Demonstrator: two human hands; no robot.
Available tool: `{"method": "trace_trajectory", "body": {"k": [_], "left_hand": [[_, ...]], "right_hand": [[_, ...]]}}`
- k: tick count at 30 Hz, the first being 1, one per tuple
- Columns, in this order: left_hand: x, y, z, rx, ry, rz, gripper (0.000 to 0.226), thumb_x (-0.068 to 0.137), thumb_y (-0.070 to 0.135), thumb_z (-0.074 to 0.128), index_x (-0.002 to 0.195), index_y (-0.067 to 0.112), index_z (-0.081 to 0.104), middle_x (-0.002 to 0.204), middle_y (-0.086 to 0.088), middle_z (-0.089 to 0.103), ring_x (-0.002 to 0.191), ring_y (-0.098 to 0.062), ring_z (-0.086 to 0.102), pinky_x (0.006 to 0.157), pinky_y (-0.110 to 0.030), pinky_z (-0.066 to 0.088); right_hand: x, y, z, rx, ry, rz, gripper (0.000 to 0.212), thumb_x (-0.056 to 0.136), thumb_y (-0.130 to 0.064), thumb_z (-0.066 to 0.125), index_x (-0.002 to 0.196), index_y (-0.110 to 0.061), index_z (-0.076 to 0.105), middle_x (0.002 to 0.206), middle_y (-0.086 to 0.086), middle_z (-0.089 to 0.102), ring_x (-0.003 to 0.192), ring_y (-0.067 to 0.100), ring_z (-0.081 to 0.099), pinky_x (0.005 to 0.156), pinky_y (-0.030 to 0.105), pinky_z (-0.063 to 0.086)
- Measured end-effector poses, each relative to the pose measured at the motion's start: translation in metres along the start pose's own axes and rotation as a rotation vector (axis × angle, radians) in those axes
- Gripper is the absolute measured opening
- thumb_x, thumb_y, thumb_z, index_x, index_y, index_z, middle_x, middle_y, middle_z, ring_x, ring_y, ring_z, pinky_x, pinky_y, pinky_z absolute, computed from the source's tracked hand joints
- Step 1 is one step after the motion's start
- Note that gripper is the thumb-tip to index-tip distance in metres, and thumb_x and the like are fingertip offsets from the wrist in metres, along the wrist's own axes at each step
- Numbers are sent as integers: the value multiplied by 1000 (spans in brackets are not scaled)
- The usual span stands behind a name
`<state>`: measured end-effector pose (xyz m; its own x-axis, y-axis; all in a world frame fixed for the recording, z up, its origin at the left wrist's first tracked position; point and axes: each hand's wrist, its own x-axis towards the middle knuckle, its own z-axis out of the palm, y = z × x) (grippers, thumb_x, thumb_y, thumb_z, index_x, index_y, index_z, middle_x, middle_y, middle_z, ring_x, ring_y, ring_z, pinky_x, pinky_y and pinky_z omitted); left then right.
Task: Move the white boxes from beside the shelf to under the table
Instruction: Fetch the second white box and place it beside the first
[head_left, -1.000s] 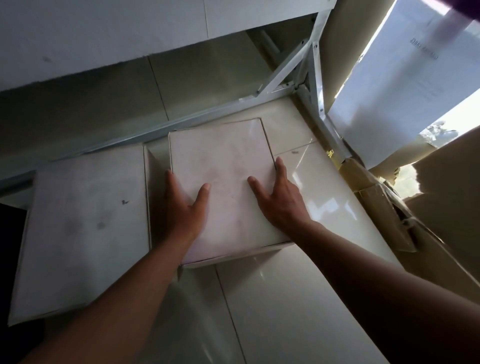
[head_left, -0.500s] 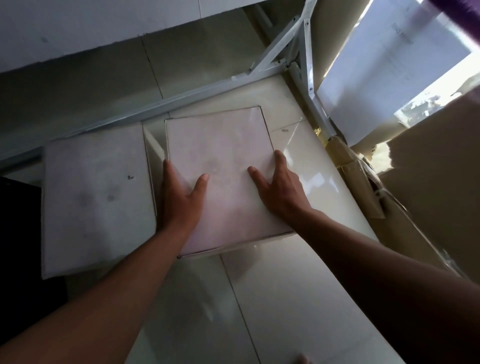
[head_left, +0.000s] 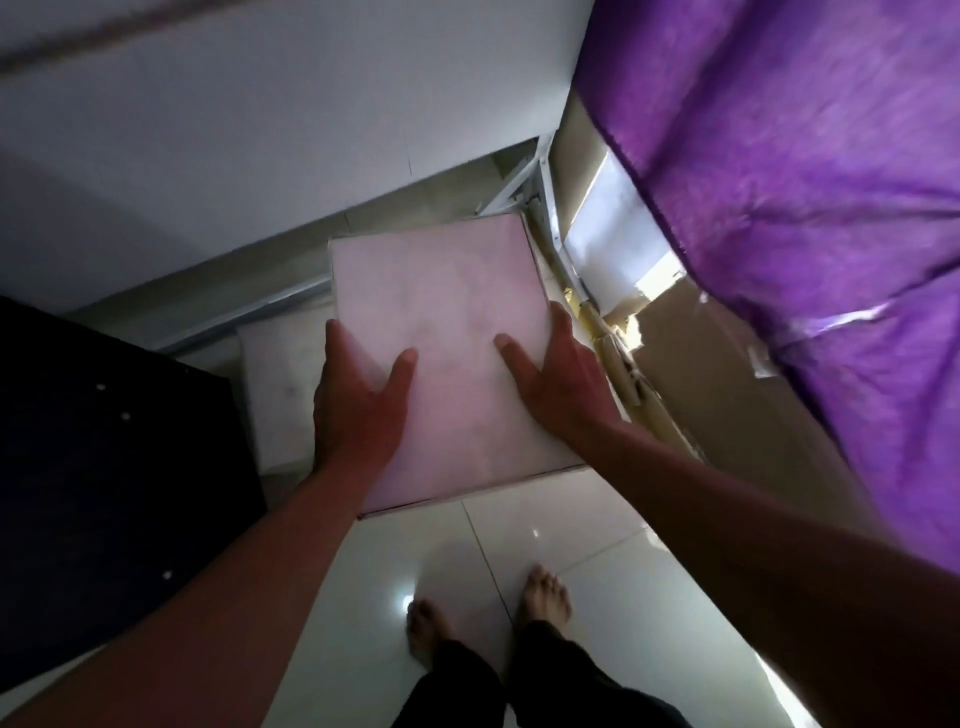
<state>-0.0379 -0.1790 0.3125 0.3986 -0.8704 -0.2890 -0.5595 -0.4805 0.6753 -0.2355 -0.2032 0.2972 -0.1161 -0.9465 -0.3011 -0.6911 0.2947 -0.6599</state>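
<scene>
A white box (head_left: 447, 322) with a pinkish top is held up off the tiled floor between both hands. My left hand (head_left: 358, 400) grips its left edge, thumb lying on top. My right hand (head_left: 561, 384) clasps the right edge, thumb on the lid as well. A second white box (head_left: 275, 395) rests on the floor below and to the left, mostly hidden by the lifted box and my left arm. The metal shelf frame (head_left: 540, 176) stands just beyond the held box.
A dark cabinet or table (head_left: 104, 457) fills the left side. Brown cardboard boxes (head_left: 727, 395) and a purple cloth (head_left: 810, 197) crowd the right. A white wall (head_left: 260, 119) is ahead. My bare feet (head_left: 488, 613) stand on glossy tiles (head_left: 597, 561).
The box has come up off the floor in both hands, and the view has risen and pulled back. The second box now lies far below; my feet and the purple cloth have come into view.
</scene>
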Motion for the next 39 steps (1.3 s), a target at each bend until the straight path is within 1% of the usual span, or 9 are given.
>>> {"method": "trace_trajectory", "body": {"k": [10,13,17,24,28,32,34,36,39], "left_hand": [[-89,119,-153,-19,65,157,83,91,50,59,153,13,18,155,-10,35,139,-31,37,114,-41,30],[-117,134,-196,-1,73,248,76,92,47,57,146,5,24,149,-17,40,134,-36,41,108,-51,36],[-157,142,-246,-6,106,287,70,92,44,58,141,4,28,141,-16,48,126,-35,48,103,-51,41],[-217,128,-321,-25,163,237,72,93,45,58,143,5,27,139,-15,49,122,-34,51,101,-47,44],[-248,109,-361,-52,257,212,65,93,44,59,141,11,31,138,-10,51,120,-31,53,93,-35,43],[-273,83,-404,-60,321,152,75,92,48,57,147,10,24,146,-13,45,129,-34,47,106,-49,42],[-286,65,-429,-76,358,130,75,92,49,58,147,11,24,146,-13,45,129,-34,48,105,-51,42],[-298,48,-452,-98,401,126,71,92,46,59,145,11,27,141,-11,49,124,-32,52,102,-46,44],[-315,18,-489,-140,457,118,59,91,44,60,136,15,36,129,-4,57,108,-25,57,84,-32,42]], "right_hand": [[-99,-129,-126,80,100,-86,69,90,-65,50,141,-23,31,127,5,63,108,32,62,82,33,43],[-137,-159,-142,107,161,-115,72,90,-66,49,145,-24,28,130,4,62,110,29,61,80,29,37],[-184,-191,-157,125,168,-133,72,90,-66,49,146,-25,27,130,4,61,112,29,60,81,31,38],[-252,-242,-163,108,120,-224,72,92,-64,49,145,-20,29,130,5,60,113,30,59,85,33,39],[-284,-273,-155,70,87,-281,76,90,-67,47,146,-19,27,127,10,60,113,33,59,89,36,44],[-317,-307,-139,49,22,-346,80,89,-70,44,148,-20,21,124,8,61,109,32,60,88,39,50],[-335,-327,-126,25,14,-386,80,90,-69,43,149,-20,21,122,8,62,107,32,61,84,37,48],[-354,-347,-113,9,-3,-422,78,91,-69,42,148,-20,22,119,5,63,104,31,62,82,36,48],[-387,-376,-89,-3,-26,-470,77,91,-68,42,148,-20,22,117,3,63,102,30,63,80,35,48]]}}
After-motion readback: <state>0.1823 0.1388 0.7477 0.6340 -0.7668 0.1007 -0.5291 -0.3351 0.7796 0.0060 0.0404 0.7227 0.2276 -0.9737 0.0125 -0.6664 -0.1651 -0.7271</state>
